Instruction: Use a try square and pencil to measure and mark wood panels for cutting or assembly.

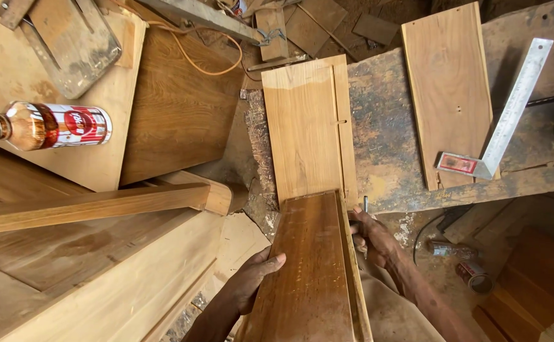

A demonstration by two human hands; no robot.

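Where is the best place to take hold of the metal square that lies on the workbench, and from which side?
Probably the long steel blade of the square, gripped from above across its narrow width. It lies flat on the workbench, bare and thin enough to pinch; its red stock rests on the pale board.

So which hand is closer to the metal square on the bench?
Right. The right hand grips the dark board's right edge, below-left of the metal square; the left hand holds its left edge, farther away.

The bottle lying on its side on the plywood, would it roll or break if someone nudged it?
The bottle lies on its round side, so a nudge would probably roll it. It looks like glass, likely breakable if it dropped off the plywood sheet.
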